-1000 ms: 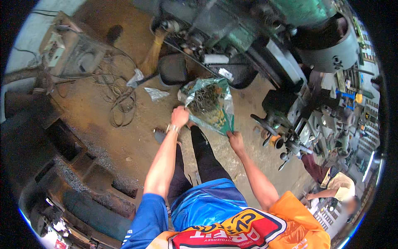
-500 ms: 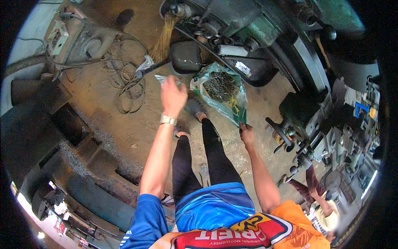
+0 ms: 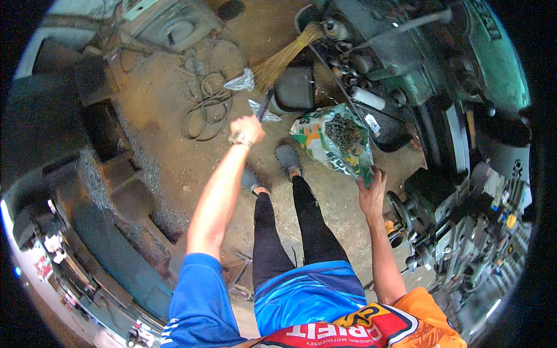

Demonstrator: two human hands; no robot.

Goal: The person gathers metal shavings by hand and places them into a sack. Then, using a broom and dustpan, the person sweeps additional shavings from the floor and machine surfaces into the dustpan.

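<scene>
My left hand [image 3: 248, 129] is closed around the end of a dustpan's dark handle. The black dustpan [image 3: 294, 88] lies on the floor beyond it, beside the straw broom [image 3: 288, 57]. A piece of clear plastic [image 3: 264, 110] rests against the handle. My right hand [image 3: 372, 194] has its thumb and fingers apart around the near green corner of a plastic bag [image 3: 316, 136]. The bag sits open on the floor, with tangled metal shavings [image 3: 343, 130] inside.
A green machine [image 3: 406, 64] with a tray stands at the far right; a white roll [image 3: 368, 98] lies in the tray. Looped cable [image 3: 206, 113] and another clear plastic piece [image 3: 241, 81] lie on the floor. Dark machinery [image 3: 52, 127] with metal chips runs along the left.
My left hand has moved onto the dustpan handle, whose end was apart from it before. My right hand's fingers have loosened from the bag's corner. The whole view has shifted.
</scene>
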